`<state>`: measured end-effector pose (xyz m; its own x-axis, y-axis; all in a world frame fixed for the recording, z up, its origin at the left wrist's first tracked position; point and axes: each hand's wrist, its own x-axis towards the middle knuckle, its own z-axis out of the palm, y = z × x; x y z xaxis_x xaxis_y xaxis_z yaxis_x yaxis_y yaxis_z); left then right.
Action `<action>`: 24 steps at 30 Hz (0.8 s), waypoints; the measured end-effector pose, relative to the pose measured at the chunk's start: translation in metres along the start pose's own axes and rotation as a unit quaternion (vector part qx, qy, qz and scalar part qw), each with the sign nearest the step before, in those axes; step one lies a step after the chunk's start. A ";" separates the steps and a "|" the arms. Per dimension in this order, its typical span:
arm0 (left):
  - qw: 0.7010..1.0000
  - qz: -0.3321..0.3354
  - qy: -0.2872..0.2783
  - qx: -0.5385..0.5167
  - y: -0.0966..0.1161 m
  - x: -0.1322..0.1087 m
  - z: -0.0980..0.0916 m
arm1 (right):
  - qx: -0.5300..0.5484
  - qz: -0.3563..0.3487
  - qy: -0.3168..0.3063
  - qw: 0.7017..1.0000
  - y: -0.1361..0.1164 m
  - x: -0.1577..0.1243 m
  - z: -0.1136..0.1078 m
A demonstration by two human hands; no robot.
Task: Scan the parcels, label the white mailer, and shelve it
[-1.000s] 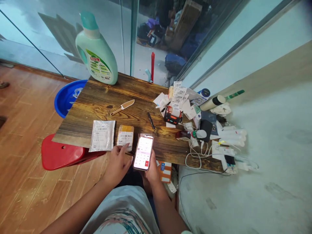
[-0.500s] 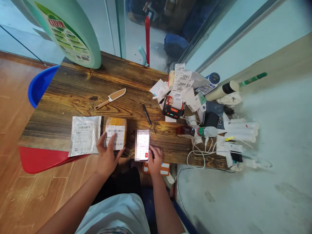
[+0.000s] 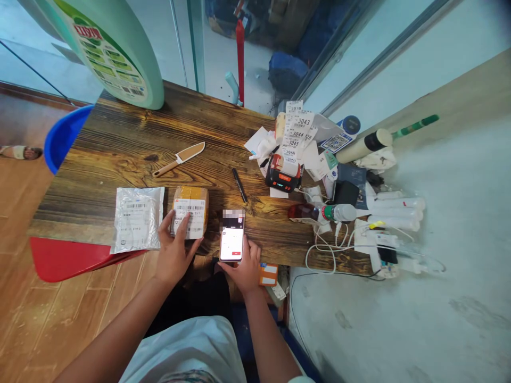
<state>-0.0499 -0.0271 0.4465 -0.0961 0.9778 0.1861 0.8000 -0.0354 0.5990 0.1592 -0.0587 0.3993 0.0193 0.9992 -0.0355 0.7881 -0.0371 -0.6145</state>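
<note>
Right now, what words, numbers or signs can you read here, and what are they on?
"3043", on the paper slips.
"3044", also there.
"3045", also there.
"3046", also there.
The other numbers there aren't clear.
All other writing is too small or blurred, including on the green bottle, box, white packet, phone, printer and QR card.

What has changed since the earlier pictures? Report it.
The left hand has moved farther onto the taped box, fingers now spread over its label and side. The phone appears lowered toward the table edge, and its screen has switched from a keypad page. Unchanged: the right hand's grip on the phone; the knife, pen and plastic mailer lie in place.
</note>
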 end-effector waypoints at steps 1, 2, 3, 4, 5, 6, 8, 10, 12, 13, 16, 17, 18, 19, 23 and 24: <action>1.000 0.005 0.002 0.000 0.000 0.001 0.001 | -0.007 0.005 0.001 1.000 0.000 -0.001 0.002; 1.000 0.010 0.004 0.001 -0.001 0.002 0.002 | -0.012 0.008 0.005 1.000 0.000 -0.001 0.005; 1.000 0.016 0.006 0.001 -0.001 0.004 0.003 | -0.018 0.011 0.010 1.000 -0.001 0.000 0.007; 1.000 0.022 0.009 0.003 -0.001 0.006 0.004 | -0.026 0.011 0.016 0.999 -0.001 0.001 0.008; 0.999 0.028 0.014 0.005 -0.002 0.009 0.006 | -0.036 0.011 0.021 0.999 -0.001 0.003 0.009; 0.999 0.033 0.018 0.008 -0.003 0.011 0.008 | -0.047 0.009 0.024 0.999 -0.001 0.005 0.009; 0.999 0.039 0.022 0.015 -0.005 0.016 0.011 | -0.063 0.005 0.022 0.998 -0.001 0.008 0.008; 0.999 0.043 0.024 0.016 -0.006 0.020 0.012 | -0.070 0.000 0.016 0.997 -0.001 0.010 0.005; 0.998 0.050 0.032 0.015 -0.007 0.021 0.012 | -0.072 -0.003 0.015 0.997 -0.002 0.011 0.004; 0.998 0.055 0.040 0.017 -0.007 0.021 0.012 | -0.072 -0.003 0.018 0.997 -0.003 0.011 0.004; 0.993 0.078 0.077 0.051 -0.006 0.018 0.011 | -0.075 -0.001 0.040 0.996 -0.004 0.012 0.005; 0.990 0.088 0.087 0.069 -0.005 0.017 0.010 | -0.077 0.001 0.047 0.996 -0.004 0.013 0.006; 0.987 0.100 0.095 0.086 -0.004 0.016 0.010 | -0.079 0.000 0.050 0.996 -0.004 0.013 0.006; 0.983 0.112 0.100 0.101 -0.003 0.016 0.010 | -0.082 -0.003 0.051 0.995 -0.003 0.014 0.006; 0.977 0.131 0.098 0.137 0.001 0.015 0.007 | -0.090 -0.033 0.035 0.995 0.003 0.018 0.005; 0.977 0.129 0.095 0.143 0.002 0.015 0.006 | -0.094 -0.042 0.034 0.994 0.005 0.019 0.004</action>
<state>-0.0464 -0.0109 0.4453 0.0437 0.8871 0.4594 0.9422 -0.1895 0.2763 0.1605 -0.0398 0.3925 -0.0146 0.9976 0.0670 0.8899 0.0435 -0.4541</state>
